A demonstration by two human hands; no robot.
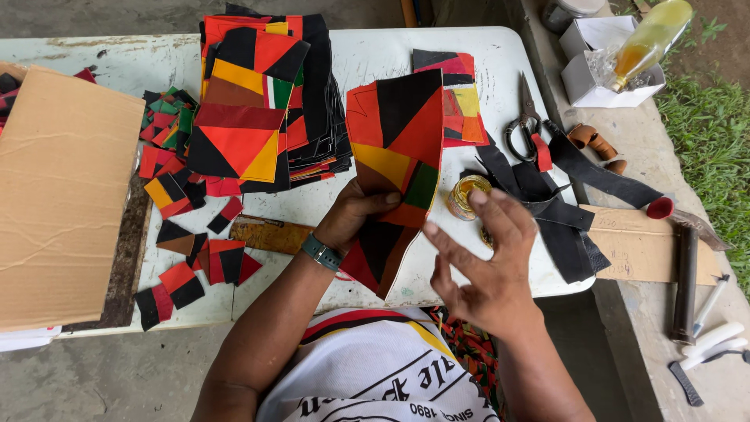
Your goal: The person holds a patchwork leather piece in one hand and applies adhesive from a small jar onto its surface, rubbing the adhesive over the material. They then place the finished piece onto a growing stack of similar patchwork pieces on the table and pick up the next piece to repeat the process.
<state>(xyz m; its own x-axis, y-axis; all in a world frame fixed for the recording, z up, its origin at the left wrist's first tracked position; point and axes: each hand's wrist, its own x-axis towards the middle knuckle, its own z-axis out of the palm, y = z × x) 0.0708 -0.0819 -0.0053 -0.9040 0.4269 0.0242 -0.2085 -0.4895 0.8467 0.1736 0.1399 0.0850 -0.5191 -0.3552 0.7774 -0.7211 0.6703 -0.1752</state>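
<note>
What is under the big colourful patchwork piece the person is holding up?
Under the patchwork piece the white table shows around its edges. The left hand grips it from behind, so only the thumb shows. What the table holds right beneath it is covered.

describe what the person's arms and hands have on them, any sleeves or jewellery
Both forearms are bare, with no sleeves reaching them. The left hand has a teal-green watch with a dark band at its wrist. The right hand wears no watch or gloves, and no ring shows. A white shirt with black lettering and coloured trim covers the torso.
</note>
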